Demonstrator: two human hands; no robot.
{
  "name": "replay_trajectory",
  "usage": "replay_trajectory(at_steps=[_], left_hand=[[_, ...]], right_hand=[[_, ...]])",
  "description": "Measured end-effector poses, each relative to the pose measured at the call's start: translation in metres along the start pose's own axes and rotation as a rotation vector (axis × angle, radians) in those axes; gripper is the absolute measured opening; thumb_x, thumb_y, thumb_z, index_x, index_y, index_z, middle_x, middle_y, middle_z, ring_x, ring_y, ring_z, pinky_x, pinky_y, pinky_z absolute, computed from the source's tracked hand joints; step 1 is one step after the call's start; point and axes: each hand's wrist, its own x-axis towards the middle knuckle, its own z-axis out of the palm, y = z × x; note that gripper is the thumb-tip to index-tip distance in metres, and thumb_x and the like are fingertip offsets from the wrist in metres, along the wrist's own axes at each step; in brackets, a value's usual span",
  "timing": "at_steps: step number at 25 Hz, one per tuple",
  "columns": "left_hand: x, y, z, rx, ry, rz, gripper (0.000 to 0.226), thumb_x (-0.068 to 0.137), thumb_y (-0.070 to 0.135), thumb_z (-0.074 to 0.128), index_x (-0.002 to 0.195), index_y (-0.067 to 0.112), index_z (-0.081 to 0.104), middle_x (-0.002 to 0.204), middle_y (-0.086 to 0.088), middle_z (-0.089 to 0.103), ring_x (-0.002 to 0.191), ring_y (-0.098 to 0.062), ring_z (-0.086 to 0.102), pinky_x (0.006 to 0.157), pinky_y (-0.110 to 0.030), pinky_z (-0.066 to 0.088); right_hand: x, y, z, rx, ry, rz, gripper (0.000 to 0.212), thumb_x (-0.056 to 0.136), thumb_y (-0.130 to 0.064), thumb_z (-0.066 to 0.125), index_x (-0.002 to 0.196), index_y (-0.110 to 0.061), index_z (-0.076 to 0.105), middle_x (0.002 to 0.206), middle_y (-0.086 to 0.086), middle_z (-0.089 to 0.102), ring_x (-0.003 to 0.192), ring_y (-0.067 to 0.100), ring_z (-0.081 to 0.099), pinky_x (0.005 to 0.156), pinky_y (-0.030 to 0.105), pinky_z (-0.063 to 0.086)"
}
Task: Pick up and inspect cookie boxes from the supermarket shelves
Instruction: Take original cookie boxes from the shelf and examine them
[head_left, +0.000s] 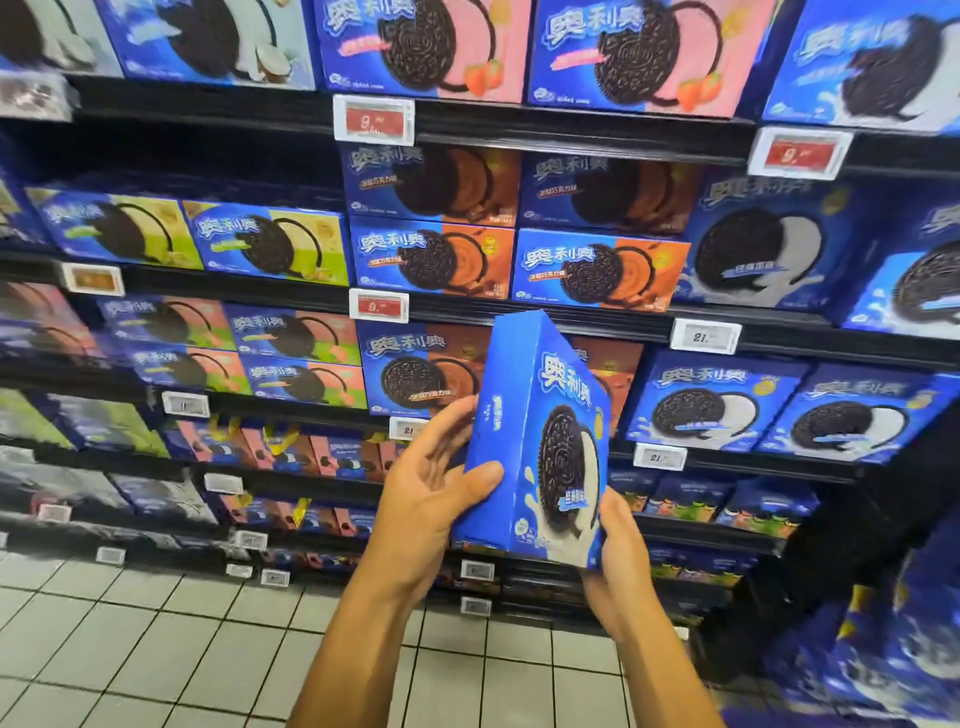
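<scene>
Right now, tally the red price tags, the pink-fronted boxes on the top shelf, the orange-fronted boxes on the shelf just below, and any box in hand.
Red price tags: 3
Pink-fronted boxes, top shelf: 2
Orange-fronted boxes, shelf below: 4
Held box, left hand and right hand: 1
Total: 10

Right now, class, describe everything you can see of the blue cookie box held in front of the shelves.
The blue cookie box looks like glossy cardboard, closed and undamaged. It stands on end, tilted, its front turned right: white characters above a dark sandwich cookie with white cream and a milk splash. A plain blue narrow side with small print faces left. The left hand cups that side, thumb across it; the right hand grips the lower right corner. It is off the shelves.
</scene>
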Motion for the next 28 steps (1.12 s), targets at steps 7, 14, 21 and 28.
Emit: replay_trajectory(at_steps=[7,14,21,28], left_hand=[[-0.013,0.001,0.020,0.216,-0.009,0.074,0.077,0.066,0.025,0.082,0.136,0.027,0.050,0.130,0.007,0.062,0.115,-0.020,0.061,0.090,-0.037,0.055],[-0.016,0.000,0.023,0.269,-0.030,0.074,0.074,0.065,0.032,0.083,0.132,0.042,0.053,0.126,0.008,0.062,0.104,-0.020,0.066,0.087,-0.040,0.058],[-0.003,0.010,-0.016,0.154,-0.011,0.048,0.064,0.071,0.025,0.068,0.133,0.036,0.058,0.141,0.002,0.057,0.126,-0.024,0.057,0.095,-0.042,0.052],[0.014,0.010,-0.058,0.138,0.109,0.044,0.053,0.083,0.023,0.070,0.132,0.037,0.058,0.131,0.006,0.065,0.113,-0.016,0.066,0.077,-0.028,0.058]], right_hand=[[-0.005,0.034,0.018,0.080,-0.080,0.115,0.038,0.105,-0.035,0.046,0.130,-0.011,0.063,0.124,0.017,0.070,0.111,0.033,0.069,0.084,0.043,0.059],[-0.008,0.036,0.020,0.056,-0.058,0.102,0.033,0.105,-0.032,0.050,0.124,-0.013,0.068,0.115,0.017,0.074,0.098,0.030,0.073,0.073,0.038,0.061],[0.000,-0.010,0.011,0.169,0.049,-0.067,0.031,0.104,-0.024,0.050,0.130,-0.012,0.061,0.119,0.008,0.073,0.105,0.025,0.071,0.085,0.048,0.060],[-0.021,-0.063,0.034,0.086,-0.023,-0.280,0.018,0.095,-0.019,0.062,0.103,-0.032,0.072,0.103,-0.005,0.078,0.086,0.012,0.074,0.064,0.026,0.059]])
